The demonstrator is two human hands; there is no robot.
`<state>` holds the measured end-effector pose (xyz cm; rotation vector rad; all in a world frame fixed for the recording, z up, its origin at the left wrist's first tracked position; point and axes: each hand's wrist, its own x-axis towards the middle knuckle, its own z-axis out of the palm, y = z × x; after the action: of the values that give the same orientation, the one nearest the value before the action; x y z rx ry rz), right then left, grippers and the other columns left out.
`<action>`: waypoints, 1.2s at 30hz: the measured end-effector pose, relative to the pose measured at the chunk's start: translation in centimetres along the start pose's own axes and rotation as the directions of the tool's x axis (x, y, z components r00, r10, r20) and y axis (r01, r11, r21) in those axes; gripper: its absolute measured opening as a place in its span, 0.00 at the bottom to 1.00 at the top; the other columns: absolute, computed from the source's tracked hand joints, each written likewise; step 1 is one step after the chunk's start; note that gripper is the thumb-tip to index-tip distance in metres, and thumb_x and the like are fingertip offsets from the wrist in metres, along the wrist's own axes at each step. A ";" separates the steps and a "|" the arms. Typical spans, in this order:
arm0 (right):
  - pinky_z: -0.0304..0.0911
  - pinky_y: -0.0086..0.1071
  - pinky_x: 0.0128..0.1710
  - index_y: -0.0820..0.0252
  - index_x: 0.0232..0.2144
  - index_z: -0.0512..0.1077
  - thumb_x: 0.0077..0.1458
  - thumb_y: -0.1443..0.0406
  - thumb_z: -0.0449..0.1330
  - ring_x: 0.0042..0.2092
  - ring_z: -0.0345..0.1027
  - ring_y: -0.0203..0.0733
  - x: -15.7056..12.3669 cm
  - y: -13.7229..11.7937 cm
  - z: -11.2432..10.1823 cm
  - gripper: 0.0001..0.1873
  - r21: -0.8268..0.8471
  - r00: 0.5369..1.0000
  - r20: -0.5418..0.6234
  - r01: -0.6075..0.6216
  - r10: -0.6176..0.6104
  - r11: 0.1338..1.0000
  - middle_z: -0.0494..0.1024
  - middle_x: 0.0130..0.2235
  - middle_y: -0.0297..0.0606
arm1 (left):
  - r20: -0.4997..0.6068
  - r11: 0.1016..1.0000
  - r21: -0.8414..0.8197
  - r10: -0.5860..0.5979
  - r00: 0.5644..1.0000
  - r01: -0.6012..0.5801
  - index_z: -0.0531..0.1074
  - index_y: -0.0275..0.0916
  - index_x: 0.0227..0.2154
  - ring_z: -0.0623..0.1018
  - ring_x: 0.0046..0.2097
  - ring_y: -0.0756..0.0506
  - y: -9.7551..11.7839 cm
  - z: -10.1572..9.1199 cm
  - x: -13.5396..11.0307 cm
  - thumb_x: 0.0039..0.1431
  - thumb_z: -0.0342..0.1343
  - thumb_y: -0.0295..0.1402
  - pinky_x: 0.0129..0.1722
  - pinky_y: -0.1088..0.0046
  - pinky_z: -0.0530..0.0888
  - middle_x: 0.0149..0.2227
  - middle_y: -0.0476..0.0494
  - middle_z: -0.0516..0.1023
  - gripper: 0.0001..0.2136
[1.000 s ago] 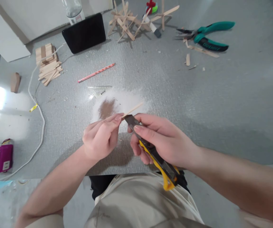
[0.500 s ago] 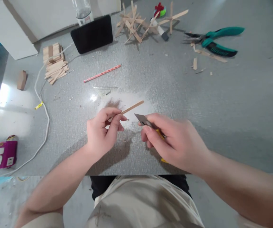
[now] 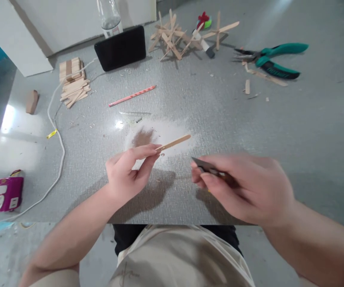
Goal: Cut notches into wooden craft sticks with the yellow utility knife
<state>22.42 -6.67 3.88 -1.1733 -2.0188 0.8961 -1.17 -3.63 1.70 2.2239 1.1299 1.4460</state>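
My left hand (image 3: 128, 175) is closed in a pinch on a thin wooden stick (image 3: 174, 142) that points up and to the right over a pale dusty patch on the grey table (image 3: 220, 119). My right hand (image 3: 246, 187), a little to the right and apart from the stick, is closed round a utility knife (image 3: 203, 165). The knife's dark blade tip pokes out to the left toward the stick, and most of its handle is hidden in my fingers.
Teal pliers (image 3: 272, 59) and wood scraps lie at the back right. A glued stick structure (image 3: 174, 34), a black tablet (image 3: 120, 48) and a bottle stand at the back. A pink pencil (image 3: 132, 95), a stack of sticks (image 3: 72, 81), a white cable (image 3: 55, 135) and a purple socket (image 3: 7, 193) lie left.
My right hand has drawn the knife away from the stick to the right. The left hand has kept hold of the stick, now free of the blade.
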 end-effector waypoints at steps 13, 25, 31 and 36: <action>0.57 0.29 0.24 0.55 0.40 0.70 0.66 0.66 0.57 0.23 0.71 0.31 1.4 -0.7 2.4 0.02 -0.422 0.926 -0.282 0.116 -0.252 0.899 0.77 0.24 0.26 | 0.039 0.968 0.227 0.096 0.995 -0.102 0.75 0.38 0.39 0.81 0.23 0.53 1.4 0.5 -0.6 0.59 0.66 0.24 0.23 0.79 0.75 0.30 0.53 0.85 0.08; 0.57 0.30 0.25 0.56 0.35 0.69 0.63 0.70 0.58 0.22 0.67 0.31 1.9 -0.2 3.4 0.04 -0.543 0.886 -0.275 0.177 -0.373 0.821 0.72 0.21 0.24 | 0.053 0.952 0.191 0.234 0.971 -0.240 0.74 0.36 0.39 0.85 0.31 0.52 1.5 0.9 -0.6 0.60 0.65 0.23 0.33 0.84 0.81 0.37 0.50 0.87 0.07; 0.58 0.30 0.23 0.59 0.35 0.68 0.65 0.68 0.53 0.23 0.69 0.32 2.1 0.1 3.2 0.05 -0.546 0.913 -0.192 0.204 -0.359 0.813 0.74 0.23 0.27 | 0.054 0.953 0.182 0.236 0.970 -0.242 0.75 0.35 0.39 0.86 0.34 0.52 1.4 1.1 -0.8 0.59 0.64 0.22 0.36 0.87 0.81 0.38 0.48 0.87 0.07; 0.57 0.29 0.23 0.60 0.36 0.68 0.63 0.69 0.54 0.23 0.69 0.32 2.2 0.1 3.2 0.04 -0.544 0.919 -0.199 0.186 -0.341 0.818 0.74 0.23 0.27 | 0.059 0.953 0.178 0.240 0.969 -0.247 0.75 0.35 0.38 0.86 0.34 0.52 1.4 1.1 -0.8 0.58 0.65 0.21 0.37 0.87 0.81 0.38 0.47 0.87 0.08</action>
<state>19.08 -5.45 2.33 -1.1624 -2.1628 0.0188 0.27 -4.96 1.49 2.5865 1.0452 1.4342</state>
